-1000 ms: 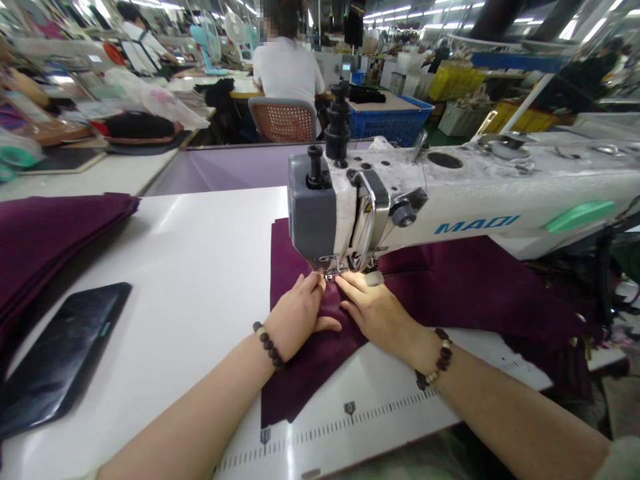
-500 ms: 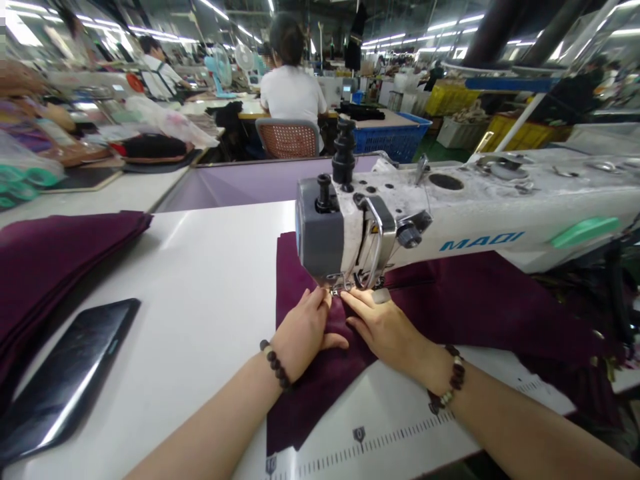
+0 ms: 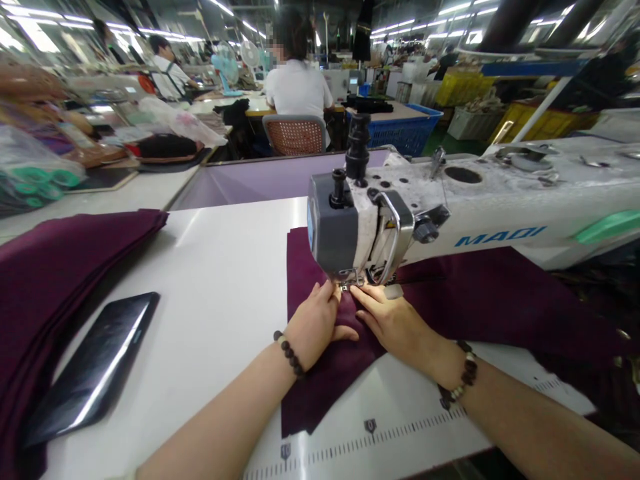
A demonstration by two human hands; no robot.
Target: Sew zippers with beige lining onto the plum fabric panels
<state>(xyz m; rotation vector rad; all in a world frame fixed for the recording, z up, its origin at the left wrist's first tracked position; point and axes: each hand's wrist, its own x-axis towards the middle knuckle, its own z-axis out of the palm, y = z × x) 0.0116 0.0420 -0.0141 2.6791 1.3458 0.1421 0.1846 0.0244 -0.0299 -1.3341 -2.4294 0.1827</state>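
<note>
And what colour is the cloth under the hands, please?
The cloth is plain dark purple, best seen in the head view.

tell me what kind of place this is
Likely a sewing workshop or factory floor: there's a sewing machine over dark purple fabric, a stack of similar fabric at left, and a seated person beyond.

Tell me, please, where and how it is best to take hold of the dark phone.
Probably grip the phone by its long edges at mid-length, left hand from its right: it lies flat, that side faces white tabletop, while the near end reaches the maroon stack.
</note>
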